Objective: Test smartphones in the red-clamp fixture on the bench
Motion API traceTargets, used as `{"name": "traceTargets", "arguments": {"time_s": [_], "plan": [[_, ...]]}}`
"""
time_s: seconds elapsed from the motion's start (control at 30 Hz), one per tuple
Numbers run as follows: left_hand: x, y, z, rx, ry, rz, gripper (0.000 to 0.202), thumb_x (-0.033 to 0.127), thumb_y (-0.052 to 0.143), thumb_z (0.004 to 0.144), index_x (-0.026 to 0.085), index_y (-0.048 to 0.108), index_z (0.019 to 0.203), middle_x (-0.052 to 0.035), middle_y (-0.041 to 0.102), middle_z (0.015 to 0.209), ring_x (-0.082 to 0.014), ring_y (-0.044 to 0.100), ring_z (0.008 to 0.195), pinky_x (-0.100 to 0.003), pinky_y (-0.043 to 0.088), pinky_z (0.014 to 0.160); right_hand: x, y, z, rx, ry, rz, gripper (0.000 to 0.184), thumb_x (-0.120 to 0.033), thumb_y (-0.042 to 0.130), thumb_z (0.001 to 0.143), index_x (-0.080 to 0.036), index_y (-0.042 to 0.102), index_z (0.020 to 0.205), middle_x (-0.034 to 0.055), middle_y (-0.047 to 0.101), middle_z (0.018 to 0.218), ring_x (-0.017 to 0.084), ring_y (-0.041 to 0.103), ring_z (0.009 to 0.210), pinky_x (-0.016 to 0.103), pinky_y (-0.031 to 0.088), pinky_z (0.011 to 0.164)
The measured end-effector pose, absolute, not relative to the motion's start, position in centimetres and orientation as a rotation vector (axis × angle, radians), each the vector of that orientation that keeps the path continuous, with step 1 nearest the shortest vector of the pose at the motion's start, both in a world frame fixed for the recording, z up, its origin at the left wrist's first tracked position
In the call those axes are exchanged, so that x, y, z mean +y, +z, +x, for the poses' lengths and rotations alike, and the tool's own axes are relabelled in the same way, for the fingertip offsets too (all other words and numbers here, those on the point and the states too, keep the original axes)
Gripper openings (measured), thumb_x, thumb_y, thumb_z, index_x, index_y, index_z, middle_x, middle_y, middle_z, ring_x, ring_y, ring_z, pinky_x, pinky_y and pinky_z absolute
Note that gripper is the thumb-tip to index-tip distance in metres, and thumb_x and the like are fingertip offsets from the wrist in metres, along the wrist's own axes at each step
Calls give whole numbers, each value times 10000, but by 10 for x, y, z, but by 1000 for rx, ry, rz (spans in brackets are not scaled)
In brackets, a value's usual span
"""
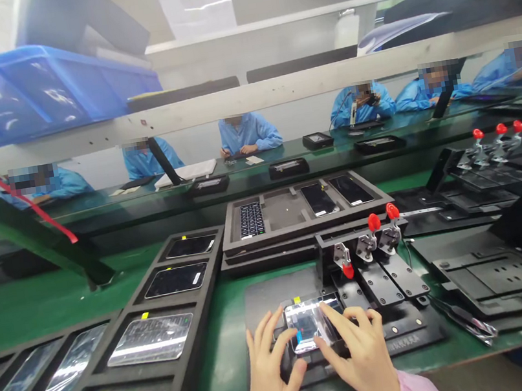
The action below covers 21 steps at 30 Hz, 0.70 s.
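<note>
A glossy phone screen (pixel 304 325) with a yellow tab on its far edge lies on the black clamping fixture (pixel 402 324) in front of me. My left hand (pixel 274 363) is at the screen's left end, fingers spread, the index fingertip at its edge and the thumb apart below. From the right, my right hand (pixel 360 350) spans the screen, index finger near the far edge and thumb near the close edge, gripping it lightly. Beside it stand toggle clamps with red knobs (pixel 374 223); one knob (pixel 347 271) points down.
Black foam trays (pixel 206 288) with screens run along the left. Another tray (pixel 278 245) lies behind the fixture. A second fixture (pixel 508 276) and a tool in clear wrap (pixel 471 321) are at right. Co-workers in blue (pixel 249 133) sit beyond the raised shelf.
</note>
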State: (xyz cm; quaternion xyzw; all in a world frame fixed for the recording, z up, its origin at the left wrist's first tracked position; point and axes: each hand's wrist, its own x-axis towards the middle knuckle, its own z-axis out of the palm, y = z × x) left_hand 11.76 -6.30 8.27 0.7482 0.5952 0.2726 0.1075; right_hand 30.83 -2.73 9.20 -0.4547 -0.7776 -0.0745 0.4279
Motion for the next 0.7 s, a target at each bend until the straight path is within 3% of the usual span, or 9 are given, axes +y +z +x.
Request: {"name": "traceTargets", "arguments": {"time_s": [0.13, 0.3, 0.53, 0.7], "plan": [[-64, 80, 117, 1759, 653, 2310, 375, 444, 483, 824, 288, 539, 1160, -83, 311, 1455, -346, 192, 1342, -692, 79, 1007, -28, 90, 310, -1942, -177, -1157, 420, -287, 641, 751, -131, 561, 1133, 60, 680, 975, 182, 524, 752, 356, 304, 721], [-60, 80, 116, 1776, 694, 2283, 575, 486, 460, 822, 287, 340, 1348, -94, 224, 1489, -333, 165, 1357, -657, 119, 1025, -28, 85, 315, -1940, -177, -1170, 402, -299, 628, 763, -152, 566, 1132, 56, 681, 973, 187, 534, 767, 354, 308, 733], [-54, 80, 116, 1850, 640, 2277, 575, 488, 475, 819, 310, 340, 1349, -72, 220, 1493, -319, 156, 1365, -664, 146, 1018, -32, 84, 319, -1908, -148, -1259, 337, -316, 581, 797, -180, 588, 1106, 47, 660, 942, 175, 548, 784, 336, 315, 726], [-52, 79, 117, 1859, 626, 2264, 587, 493, 457, 829, 310, 307, 1367, -71, 201, 1499, -310, 151, 1368, -660, 161, 1019, -32, 81, 320, -1910, -101, -1248, 324, -223, 545, 814, -173, 562, 1134, 46, 659, 935, 163, 547, 779, 328, 321, 720]]}}
